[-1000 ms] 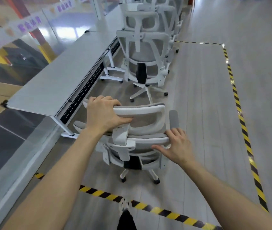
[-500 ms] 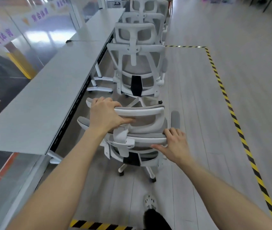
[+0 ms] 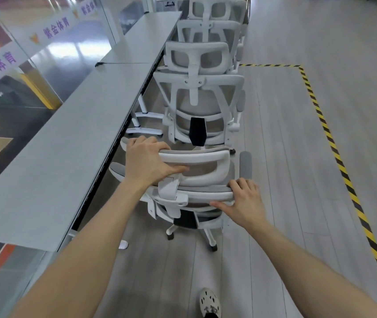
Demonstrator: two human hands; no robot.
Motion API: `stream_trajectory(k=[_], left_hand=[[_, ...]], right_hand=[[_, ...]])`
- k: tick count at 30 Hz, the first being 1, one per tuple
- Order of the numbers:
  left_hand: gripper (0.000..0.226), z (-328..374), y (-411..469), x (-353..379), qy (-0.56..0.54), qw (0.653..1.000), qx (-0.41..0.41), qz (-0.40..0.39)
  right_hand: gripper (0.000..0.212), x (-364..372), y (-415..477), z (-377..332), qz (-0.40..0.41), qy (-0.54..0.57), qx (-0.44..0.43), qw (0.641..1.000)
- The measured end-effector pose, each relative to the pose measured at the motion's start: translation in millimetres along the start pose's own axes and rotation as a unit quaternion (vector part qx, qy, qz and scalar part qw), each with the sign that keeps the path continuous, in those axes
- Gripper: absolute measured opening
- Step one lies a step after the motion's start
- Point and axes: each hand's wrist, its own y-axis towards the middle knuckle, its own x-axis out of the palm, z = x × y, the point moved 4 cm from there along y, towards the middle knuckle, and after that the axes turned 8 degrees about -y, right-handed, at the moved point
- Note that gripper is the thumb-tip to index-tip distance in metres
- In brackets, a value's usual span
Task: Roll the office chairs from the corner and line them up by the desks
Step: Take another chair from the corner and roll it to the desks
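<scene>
While left hand [image 3: 147, 164] grips curved plastic headrest [image 3: 206, 154] | right hand [image 3: 245, 203] clasps grey-mesh backrest rim [image 3: 206, 195]

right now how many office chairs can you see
3: the nearest chair; a second chair just ahead beside the desk; a third chair behind it. More may be hidden beyond.

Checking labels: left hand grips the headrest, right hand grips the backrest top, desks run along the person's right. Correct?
No: head view shows the desks running along the person's left. The left hand on the headrest and right hand on the backrest top are right.
</scene>
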Motion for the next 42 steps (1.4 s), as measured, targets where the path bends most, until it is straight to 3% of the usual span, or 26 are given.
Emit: stream_trajectory(k=[9,14,18,23,27,30,32,42], left_hand=[[0.087,-7,17,2,0.010,1.000,0.008,-0.007],[0.089,-2,7,-7,0.020,0.999,0.009,-0.037],[0.081,4,-5,-18,0.038,0.992,0.040,-0.111],[0.091,20,-68,-28,0.059,0.991,0.092,-0.074],[0.064,45,-125,-8,0.011,0.987,0.133,-0.088],[0.058,89,-163,24,0.018,0.945,0.155,-0.288],[0.051,136,-190,40,0.039,0.907,0.208,-0.364],[0.056,457,-330,111,0.098,0.764,0.475,-0.425]], right_hand=[[0.079,-1,20,-6,-0.016,-0.021,0.008,1.000],[0.079,-7,12,-11,-0.092,-0.047,0.029,0.994],[0.066,-30,6,-10,-0.179,-0.071,0.010,0.981],[0.062,-79,-44,-20,-0.177,-0.043,0.081,0.980],[0.068,-92,-133,-18,-0.233,-0.056,0.165,0.957],[0.071,-108,-217,3,-0.262,-0.029,0.241,0.934],[0.070,-129,-276,28,-0.265,-0.023,0.289,0.920],[0.061,-255,-588,161,-0.192,-0.050,0.540,0.818]])
